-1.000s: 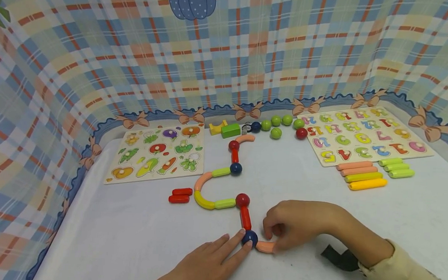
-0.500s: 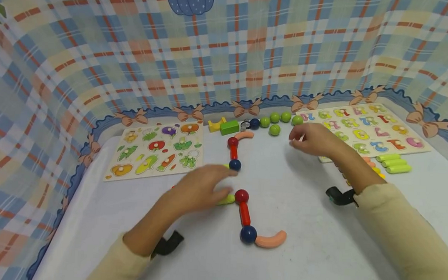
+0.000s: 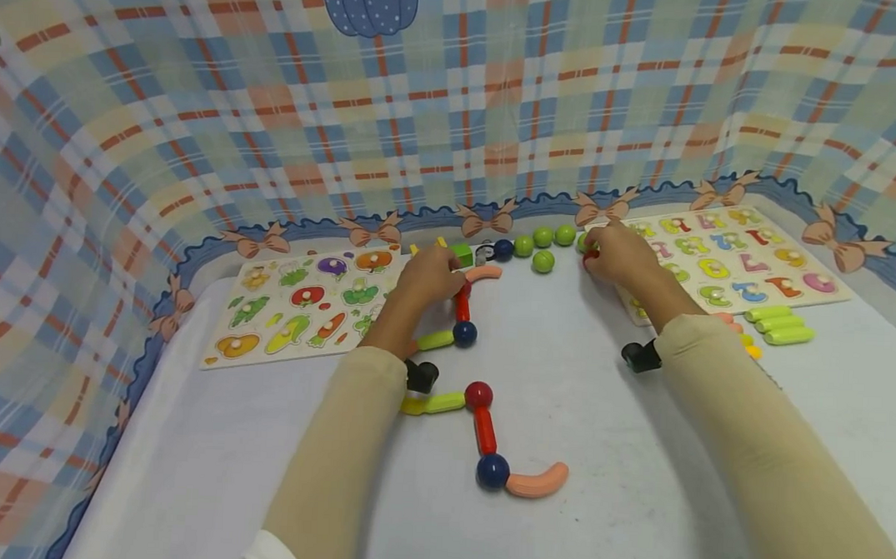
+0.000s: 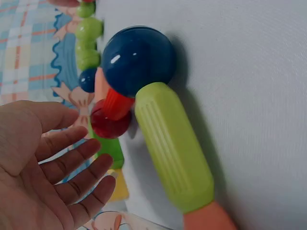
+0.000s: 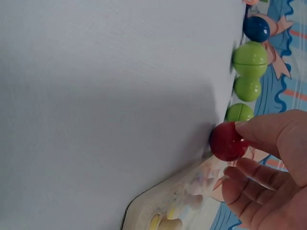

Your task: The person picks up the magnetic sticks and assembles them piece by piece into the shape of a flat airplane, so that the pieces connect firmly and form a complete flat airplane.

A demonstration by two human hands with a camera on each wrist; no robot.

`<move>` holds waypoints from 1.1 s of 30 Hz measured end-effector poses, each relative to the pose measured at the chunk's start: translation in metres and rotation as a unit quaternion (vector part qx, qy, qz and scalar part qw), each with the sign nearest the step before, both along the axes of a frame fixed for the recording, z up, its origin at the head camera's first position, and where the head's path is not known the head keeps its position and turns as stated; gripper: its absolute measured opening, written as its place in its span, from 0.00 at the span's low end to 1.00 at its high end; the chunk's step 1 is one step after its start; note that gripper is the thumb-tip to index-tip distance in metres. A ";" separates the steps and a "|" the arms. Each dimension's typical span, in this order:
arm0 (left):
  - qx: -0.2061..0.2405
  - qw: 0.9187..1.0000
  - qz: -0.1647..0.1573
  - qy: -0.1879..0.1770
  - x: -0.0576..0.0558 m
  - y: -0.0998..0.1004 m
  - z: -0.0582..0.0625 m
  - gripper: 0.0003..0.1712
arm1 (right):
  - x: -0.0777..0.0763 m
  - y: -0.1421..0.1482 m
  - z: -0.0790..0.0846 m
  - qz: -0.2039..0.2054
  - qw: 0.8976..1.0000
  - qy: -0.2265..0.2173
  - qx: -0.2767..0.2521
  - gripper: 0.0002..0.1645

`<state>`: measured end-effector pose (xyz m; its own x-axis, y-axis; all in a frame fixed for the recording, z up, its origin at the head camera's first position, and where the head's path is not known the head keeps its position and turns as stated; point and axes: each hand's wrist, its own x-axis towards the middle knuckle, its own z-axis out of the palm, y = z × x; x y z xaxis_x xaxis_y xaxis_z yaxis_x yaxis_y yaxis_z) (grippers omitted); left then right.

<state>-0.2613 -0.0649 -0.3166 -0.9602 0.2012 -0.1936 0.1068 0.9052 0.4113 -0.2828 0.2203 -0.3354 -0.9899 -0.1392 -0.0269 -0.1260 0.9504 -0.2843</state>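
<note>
My right hand (image 3: pixel 620 252) is at the back of the table with thumb and fingers around a red ball (image 5: pixel 229 142); the thumb presses on its side in the right wrist view. Fingers of my left hand (image 3: pixel 431 276) are loosely spread beside the chain's far red ball (image 4: pixel 110 120), holding nothing. That chain joins a red rod (image 3: pixel 463 306), a blue ball (image 3: pixel 464 334) and a light green rod (image 4: pixel 175 148). Its curved part is hidden behind the left forearm. Nearer stand another red ball (image 3: pixel 478 395), a red rod (image 3: pixel 485 431), a blue ball (image 3: pixel 493 472) and a curved peach rod (image 3: pixel 538 482).
Several green balls (image 3: pixel 543 261) line the back edge beside a blue ball (image 3: pixel 503 249) and a green block (image 3: pixel 461 255). A vegetable puzzle board (image 3: pixel 270 352) lies left, a number puzzle board (image 3: pixel 830 298) right. Light green rods (image 3: pixel 788 335) lie in front of the number board.
Both hands have left the near end of the chain and reached to the back. The left went to the far red ball; the right took hold of the loose red ball.
</note>
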 end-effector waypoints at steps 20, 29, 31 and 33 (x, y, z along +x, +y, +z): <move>-0.055 0.993 0.104 -0.007 -0.013 0.029 -0.022 0.21 | -0.004 -0.032 0.015 -0.002 1.000 0.002 0.004 0.15; -0.039 0.994 0.106 0.010 -0.015 0.028 -0.030 0.14 | -0.030 -0.094 0.004 0.166 0.985 0.044 0.026 0.26; -0.033 0.994 0.104 0.015 -0.016 0.029 -0.031 0.14 | -0.032 -0.103 0.003 0.181 0.982 0.029 0.040 0.25; -0.025 0.994 0.102 0.019 -0.016 0.028 -0.032 0.14 | -0.033 -0.111 0.001 0.189 0.981 0.022 0.047 0.21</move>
